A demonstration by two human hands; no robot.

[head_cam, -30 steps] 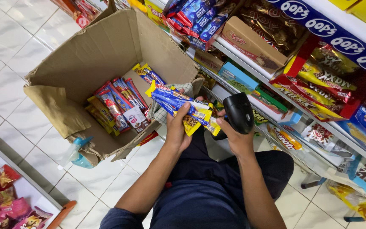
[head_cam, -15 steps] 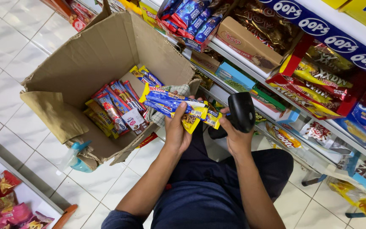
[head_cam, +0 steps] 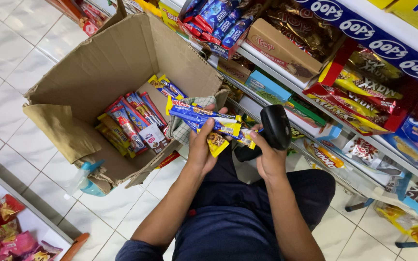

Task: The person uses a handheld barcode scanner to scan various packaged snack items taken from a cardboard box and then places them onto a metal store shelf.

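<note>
left hand (head_cam: 203, 151): closed round a bundle of snack bars (head_cam: 204, 117), thumb on top, fingers underneath
snack bars: blue and yellow wrappers, several stacked, lying roughly level across the palm, over the person's lap; near end just beside the scanner, far end over the box's front edge
right hand (head_cam: 267, 157): wrapped tight on a black handheld scanner (head_cam: 275, 126)
scanner: head up, face turned toward the yellow ends of the bars, close to them; touching or not, cannot tell
box (head_cam: 107, 63): open cardboard carton on the floor (head_cam: 6, 53), tipped with its opening toward the person, just left of the left hand
box contents: more wrapped bars (head_cam: 134, 121), red, blue and yellow packs, lying in rows on the bottom; a checked cloth (head_cam: 177, 131) at the near right corner
box flap (head_cam: 61, 130): bent outward on the left side
shelves (head_cam: 315, 104): right of the hands, packed with trays of sweets and snack packs
person: crouched or seated low, dark trousers, facing the shelves
floor: white tiles
</note>
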